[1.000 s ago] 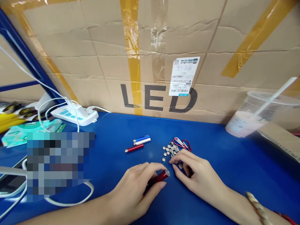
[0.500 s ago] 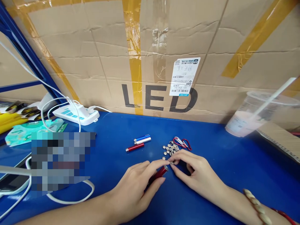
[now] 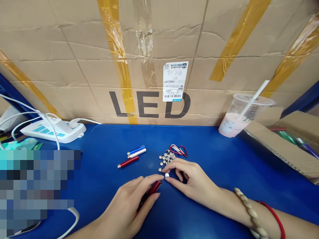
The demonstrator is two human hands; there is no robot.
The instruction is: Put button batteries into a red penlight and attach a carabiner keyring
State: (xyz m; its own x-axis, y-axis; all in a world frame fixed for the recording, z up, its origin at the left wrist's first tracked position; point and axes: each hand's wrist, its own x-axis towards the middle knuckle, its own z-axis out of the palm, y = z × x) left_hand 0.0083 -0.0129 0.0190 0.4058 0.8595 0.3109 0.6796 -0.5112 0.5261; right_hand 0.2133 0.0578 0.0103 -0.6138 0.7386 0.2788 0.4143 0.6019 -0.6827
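Observation:
My left hand is closed round a red metal tube, whose open end points up and to the right. My right hand pinches a small silver button cell right at that open end. Just beyond my right fingers lies a small heap of several button cells on the blue table. Red and silver clips lie at the heap's far side.
Three more tubes lie left of the heap: a red tube, a silver tube and a blue tube. A white power strip with cables sits far left. A plastic cup with a straw and an open cardboard box stand right. A large LED carton backs the table.
The view has swung to the right, showing the cardboard box. My right hand lifted a button cell from the table and brought it to the open end of the red tube.

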